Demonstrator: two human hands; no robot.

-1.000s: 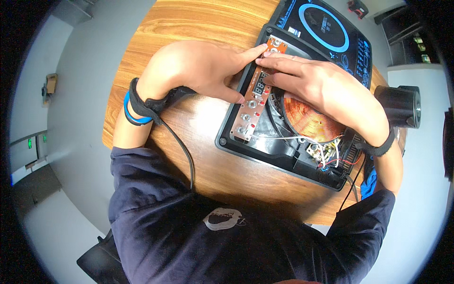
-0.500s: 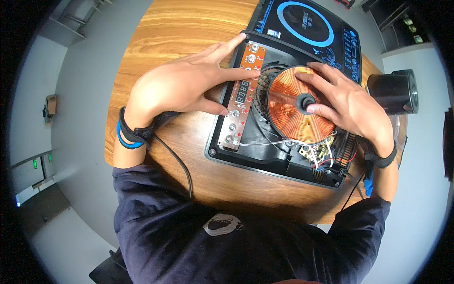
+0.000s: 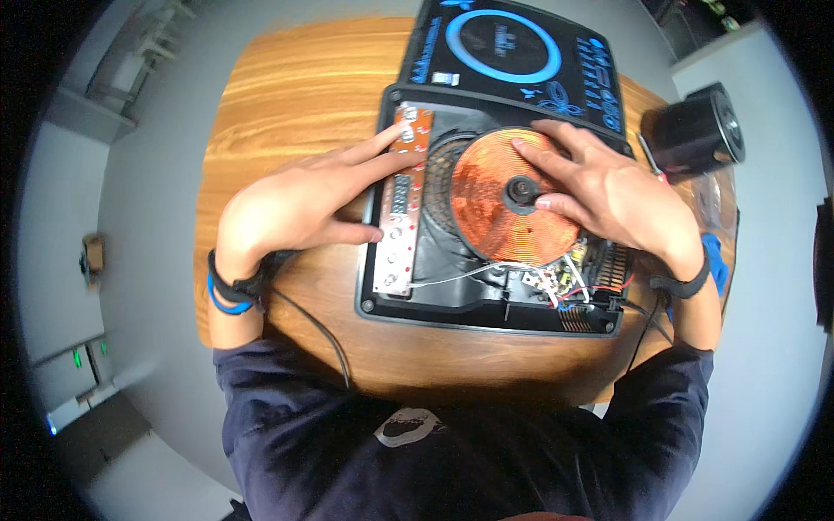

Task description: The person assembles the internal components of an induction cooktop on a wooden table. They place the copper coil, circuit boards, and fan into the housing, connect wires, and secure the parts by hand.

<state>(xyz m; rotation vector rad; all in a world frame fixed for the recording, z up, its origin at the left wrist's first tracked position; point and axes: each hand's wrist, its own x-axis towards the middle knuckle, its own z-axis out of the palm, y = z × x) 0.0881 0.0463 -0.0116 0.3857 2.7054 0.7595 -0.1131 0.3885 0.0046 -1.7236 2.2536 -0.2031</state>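
Observation:
An induction cooker's black base [image 3: 408, 314] lies uncovered on the wooden table. Fingers spread, my left hand [image 3: 300, 195] rests at the cooker's left side, fingertips on the narrow orange control board [image 3: 393, 260] with its small dark digit display. The thumb touches the board's left edge. On the round copper coil [image 3: 486, 208] lies my right hand [image 3: 608, 187], open, its thumb near the black hub [image 3: 523, 193] and its fingers over the far right part. Behind the coil's left side a fan grille [image 3: 441, 169] shows in part. A white wire [image 3: 465, 276] runs from the board toward the circuit parts [image 3: 556, 273].
Beyond the base lies the black glass top panel [image 3: 504, 78] with a blue ring. A black cylinder [image 3: 695, 135] stands at the right, near a clear plastic item [image 3: 714, 201] and a blue cloth [image 3: 715, 260]. A black cable [image 3: 317, 326] crosses the table at the left.
My view has shifted, and the cooker appears farther left and turned slightly. My left forefinger has come off the base's far corner onto the control board. The right hand stays on the coil.

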